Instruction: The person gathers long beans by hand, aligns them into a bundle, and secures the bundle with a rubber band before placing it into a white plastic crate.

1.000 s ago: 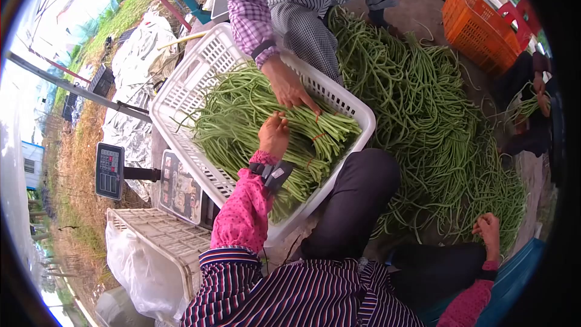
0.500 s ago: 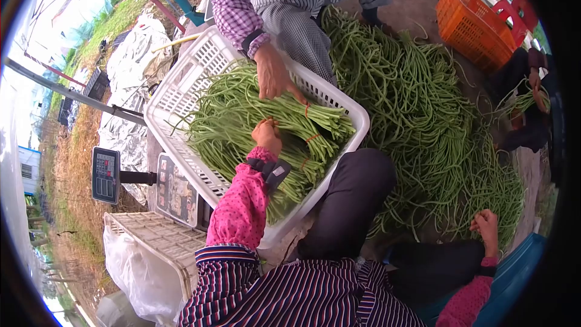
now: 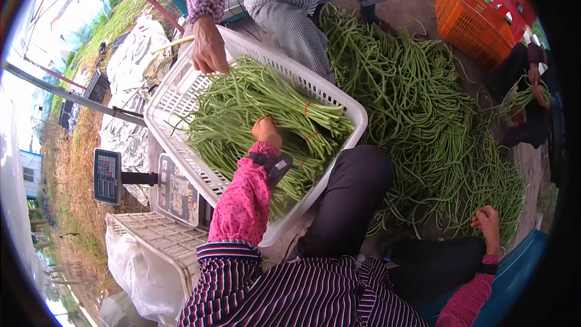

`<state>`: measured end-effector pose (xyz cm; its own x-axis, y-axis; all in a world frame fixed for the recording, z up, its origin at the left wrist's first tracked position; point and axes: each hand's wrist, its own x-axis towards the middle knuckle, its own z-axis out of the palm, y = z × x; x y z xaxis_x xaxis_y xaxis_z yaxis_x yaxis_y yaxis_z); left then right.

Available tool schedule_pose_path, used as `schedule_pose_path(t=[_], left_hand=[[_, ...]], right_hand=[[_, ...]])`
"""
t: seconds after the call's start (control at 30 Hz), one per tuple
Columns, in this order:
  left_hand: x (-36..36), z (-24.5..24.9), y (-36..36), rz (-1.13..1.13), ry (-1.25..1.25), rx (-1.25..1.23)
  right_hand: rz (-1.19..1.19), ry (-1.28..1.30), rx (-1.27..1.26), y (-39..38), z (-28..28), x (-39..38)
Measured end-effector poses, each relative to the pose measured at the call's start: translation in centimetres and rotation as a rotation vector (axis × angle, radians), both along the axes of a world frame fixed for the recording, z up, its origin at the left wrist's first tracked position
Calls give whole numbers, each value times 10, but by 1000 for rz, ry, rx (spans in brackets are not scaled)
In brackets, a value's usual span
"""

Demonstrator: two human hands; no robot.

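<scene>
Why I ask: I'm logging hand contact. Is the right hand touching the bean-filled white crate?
Apart: the head view shows the raised knee and loose green beans between the right hand and crate.

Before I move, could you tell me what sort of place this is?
Probably a farm's packing spot: a heap of long green beans, a white crate of banded bundles, a scale.
</scene>
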<state>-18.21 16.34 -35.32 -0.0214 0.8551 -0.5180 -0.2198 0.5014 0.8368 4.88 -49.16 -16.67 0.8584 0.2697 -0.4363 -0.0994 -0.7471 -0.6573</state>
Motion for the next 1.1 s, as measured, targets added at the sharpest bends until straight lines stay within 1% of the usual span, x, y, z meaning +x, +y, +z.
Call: schedule_pose_path(t=[0.07,0.13,0.23,0.37,0.5,0.57,0.63,0.8,0.9,0.93,1.03,1.1], left_hand=[[-3,4,0,-25,-16,-52],[-5,29,-7,-55,-55,-149],[-12,40,-7,-101,-77,-217],[-25,48,0,-112,10,-253],[-47,60,14,-148,-98,-258],[-61,58,26,-163,-146,-248],[-71,68,35,-160,-213,-256],[-97,87,57,-205,-311,-128],[-106,103,64,-188,-322,-60],[-110,102,73,-151,-360,-72],[-122,109,89,-90,-394,25],[-129,117,93,-104,-380,64]], right_hand=[[10,-9,16,-2,-2,1],[9,-10,14,-1,-2,1],[4,-9,22,4,2,-2],[29,-23,39,2,0,-2],[47,-22,26,0,0,-1],[54,-23,30,-2,-2,-1],[46,-7,31,-2,-2,0],[54,-10,51,-4,-4,0],[49,-8,57,-4,-4,0],[53,-11,58,-4,-4,0],[55,-18,67,-3,-4,-1],[60,-18,76,-4,-5,-1]])
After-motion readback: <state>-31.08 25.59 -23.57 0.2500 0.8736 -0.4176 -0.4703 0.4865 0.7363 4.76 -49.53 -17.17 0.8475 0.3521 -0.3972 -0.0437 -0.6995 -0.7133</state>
